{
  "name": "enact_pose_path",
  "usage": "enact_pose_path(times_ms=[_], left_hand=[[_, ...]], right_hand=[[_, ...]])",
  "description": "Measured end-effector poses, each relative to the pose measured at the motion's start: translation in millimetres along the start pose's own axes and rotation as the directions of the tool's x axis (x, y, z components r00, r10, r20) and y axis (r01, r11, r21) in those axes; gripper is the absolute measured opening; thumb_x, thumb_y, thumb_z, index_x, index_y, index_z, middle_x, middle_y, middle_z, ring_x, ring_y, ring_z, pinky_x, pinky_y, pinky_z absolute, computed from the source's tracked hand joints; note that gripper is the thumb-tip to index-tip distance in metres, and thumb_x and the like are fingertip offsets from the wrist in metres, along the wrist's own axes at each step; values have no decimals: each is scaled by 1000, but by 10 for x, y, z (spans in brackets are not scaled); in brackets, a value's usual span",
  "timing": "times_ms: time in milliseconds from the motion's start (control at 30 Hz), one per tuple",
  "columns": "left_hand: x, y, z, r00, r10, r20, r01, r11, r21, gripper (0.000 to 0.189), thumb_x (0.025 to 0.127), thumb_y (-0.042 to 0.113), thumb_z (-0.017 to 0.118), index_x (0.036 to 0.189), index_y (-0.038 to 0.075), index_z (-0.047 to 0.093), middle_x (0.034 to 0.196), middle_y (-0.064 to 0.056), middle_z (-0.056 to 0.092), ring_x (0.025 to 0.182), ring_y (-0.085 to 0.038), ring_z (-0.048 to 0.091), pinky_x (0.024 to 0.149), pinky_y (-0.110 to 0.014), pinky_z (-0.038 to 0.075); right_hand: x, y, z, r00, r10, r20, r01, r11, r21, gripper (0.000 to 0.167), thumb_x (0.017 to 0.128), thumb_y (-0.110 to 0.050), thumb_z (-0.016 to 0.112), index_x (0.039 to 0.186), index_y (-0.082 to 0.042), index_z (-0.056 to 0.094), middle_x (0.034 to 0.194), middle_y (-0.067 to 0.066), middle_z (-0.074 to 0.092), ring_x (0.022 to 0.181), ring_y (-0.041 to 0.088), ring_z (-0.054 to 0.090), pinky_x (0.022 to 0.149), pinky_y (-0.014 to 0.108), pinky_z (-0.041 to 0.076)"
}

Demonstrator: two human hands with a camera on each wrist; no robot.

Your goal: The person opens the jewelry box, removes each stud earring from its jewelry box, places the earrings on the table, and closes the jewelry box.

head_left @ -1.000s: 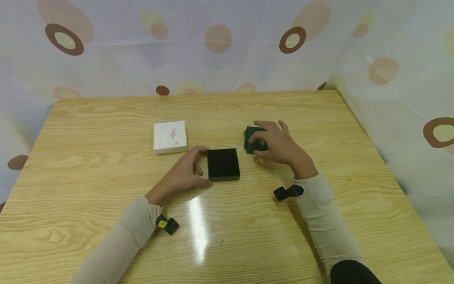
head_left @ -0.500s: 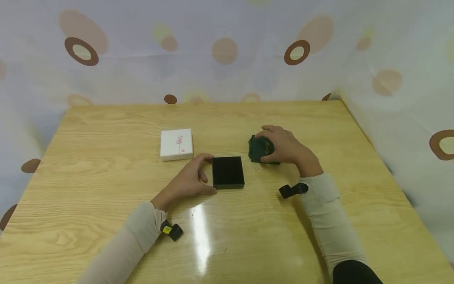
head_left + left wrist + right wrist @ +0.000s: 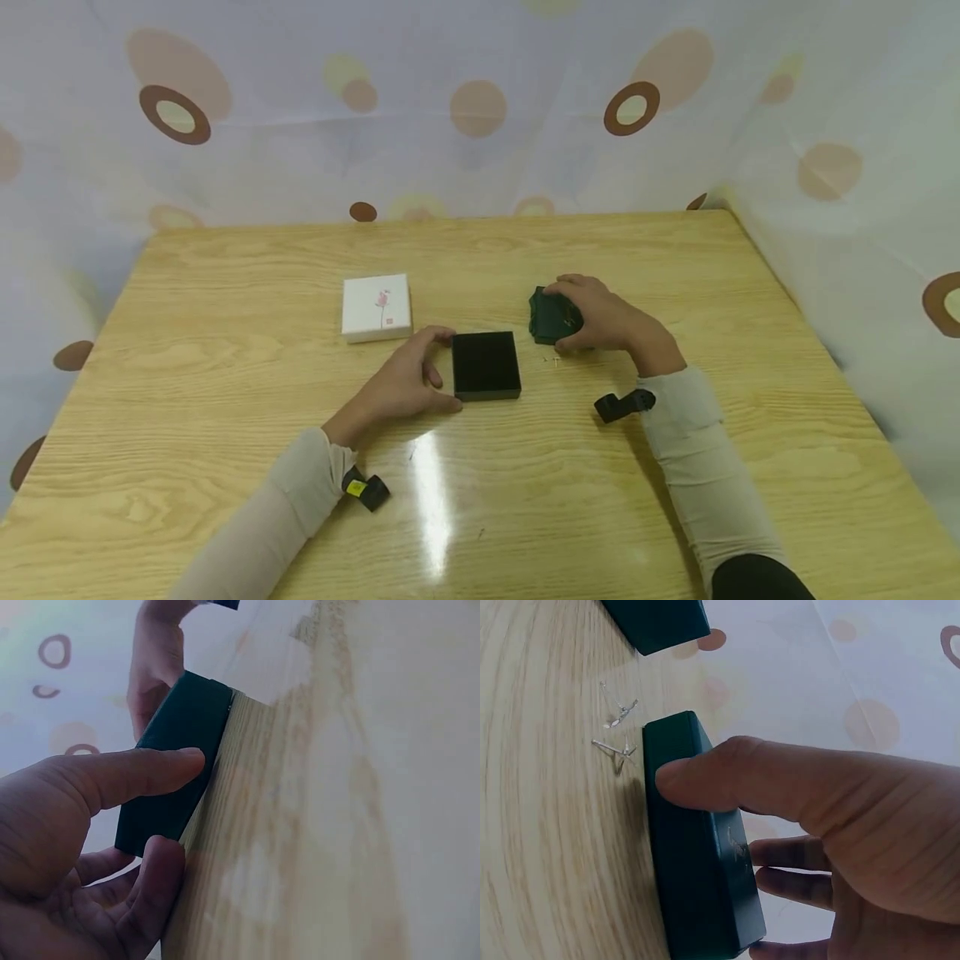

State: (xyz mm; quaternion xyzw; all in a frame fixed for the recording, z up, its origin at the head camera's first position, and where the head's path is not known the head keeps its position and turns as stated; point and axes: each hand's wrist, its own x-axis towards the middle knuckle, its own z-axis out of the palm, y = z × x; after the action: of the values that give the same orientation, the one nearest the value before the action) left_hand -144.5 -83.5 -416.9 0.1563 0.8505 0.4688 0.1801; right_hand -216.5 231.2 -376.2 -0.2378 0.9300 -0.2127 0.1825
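A square dark green jewelry box base [image 3: 486, 365] with a black lining lies near the middle of the table. My left hand [image 3: 401, 382] holds it from the left, thumb [image 3: 161, 771] along the near side and fingers at the far side. To its right is the dark green box lid [image 3: 551, 318] with gold lettering, a ruffled green edge showing at its left. My right hand [image 3: 611, 321] grips this lid, the thumb [image 3: 705, 780] pressed on the near side. The lid's right part is hidden by the hand. A pair of small stud earrings [image 3: 620, 716] lies just in front of the lid.
A white box [image 3: 377, 307] with a pink flower print sits at the back left, close to my left hand. The wooden table [image 3: 225, 275] meets a patterned curtain [image 3: 480, 167] at its back edge, with more curtain along the right.
My right hand's fingers, spread over the lid a second ago, have come in around it. My left hand stays at the base. The whole head view has shifted slightly.
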Motion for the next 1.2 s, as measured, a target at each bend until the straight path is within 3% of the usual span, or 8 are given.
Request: enact_pose_path(times_ms=[300,900,1200], left_hand=[[30,10,15,1000,-2,11,2,1000,18,93,70,17,90,148,14,39,139,-6,51,86,-17,58,76,-31,49],[19,-16,8,1000,4,6,-4,1000,25,92,70,17,90,147,13,39,141,-7,50,86,-17,58,77,-31,49],[8,-21,-7,1000,13,2,-13,1000,16,93,70,17,91,147,11,39,143,-9,50,85,-17,58,76,-30,49]], right_hand=[[-9,41,22,1000,-23,-19,23,1000,21,77,82,-9,77,149,0,39,154,27,36,137,46,37,106,61,39],[15,-17,11,1000,0,-23,-1,1000,-19,79,84,-16,77,151,-5,37,157,24,32,143,45,31,110,62,36],[-14,-132,-41,998,-17,-53,12,996,-92,80,85,-22,77,152,-8,36,158,24,31,145,46,29,111,63,35]])
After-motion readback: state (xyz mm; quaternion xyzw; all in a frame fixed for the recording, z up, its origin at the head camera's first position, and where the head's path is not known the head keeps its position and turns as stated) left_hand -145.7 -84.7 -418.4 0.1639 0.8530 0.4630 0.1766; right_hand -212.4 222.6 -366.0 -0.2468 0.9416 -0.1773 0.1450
